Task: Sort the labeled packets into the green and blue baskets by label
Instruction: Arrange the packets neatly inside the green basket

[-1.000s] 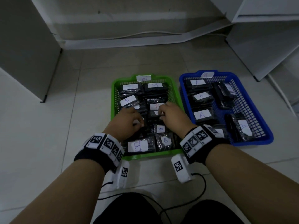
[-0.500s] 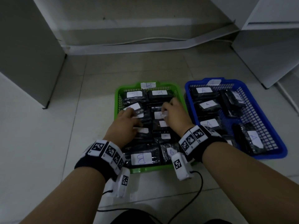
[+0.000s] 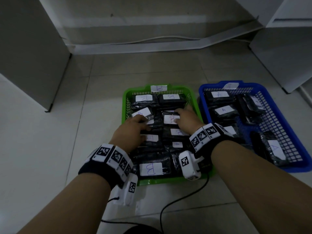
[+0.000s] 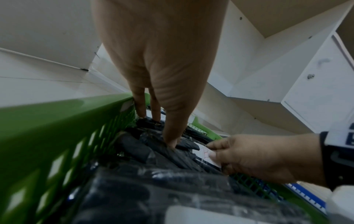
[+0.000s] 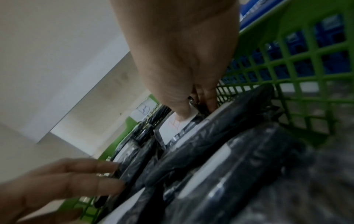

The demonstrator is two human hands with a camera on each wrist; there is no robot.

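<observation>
Currently I have my left hand (image 3: 133, 130) resting with straight fingers on black packets (image 3: 152, 159) in the green basket (image 3: 124, 105). Beside it, my right hand (image 3: 186, 121) pinches a B-labeled packet (image 3: 170, 119) mid-basket, thumb on its label. Rightmost, the blue basket (image 3: 287, 119) on the floor holds A-labeled packets (image 3: 223, 110).
</observation>
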